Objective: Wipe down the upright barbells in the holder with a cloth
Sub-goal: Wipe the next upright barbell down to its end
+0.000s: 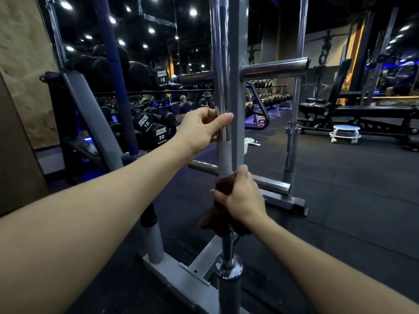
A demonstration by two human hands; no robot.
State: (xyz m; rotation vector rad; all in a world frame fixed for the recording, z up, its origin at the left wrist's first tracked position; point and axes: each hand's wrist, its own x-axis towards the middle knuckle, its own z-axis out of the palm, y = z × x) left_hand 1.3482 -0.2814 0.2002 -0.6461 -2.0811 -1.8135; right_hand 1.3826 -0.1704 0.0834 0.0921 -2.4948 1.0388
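A chrome barbell point(221, 75) stands upright in the grey holder point(181, 271) right in front of me. My left hand point(203, 129) grips its shaft at mid height, thumb across the front. Lower down, my right hand point(242, 197) holds a brown cloth point(223, 209) wrapped round the same shaft, just below the knurled white section. A blue barbell point(115, 71) stands upright at the left in another sleeve of the holder. A third chrome barbell point(294, 105) stands at the right.
Horizontal chrome pegs point(274, 69) stick out from the holder's grey post. A rack of black dumbbells point(149, 125) lines the mirrored wall at left. A black bench point(362, 114) and a small white stool point(345, 132) stand on the dark rubber floor at right.
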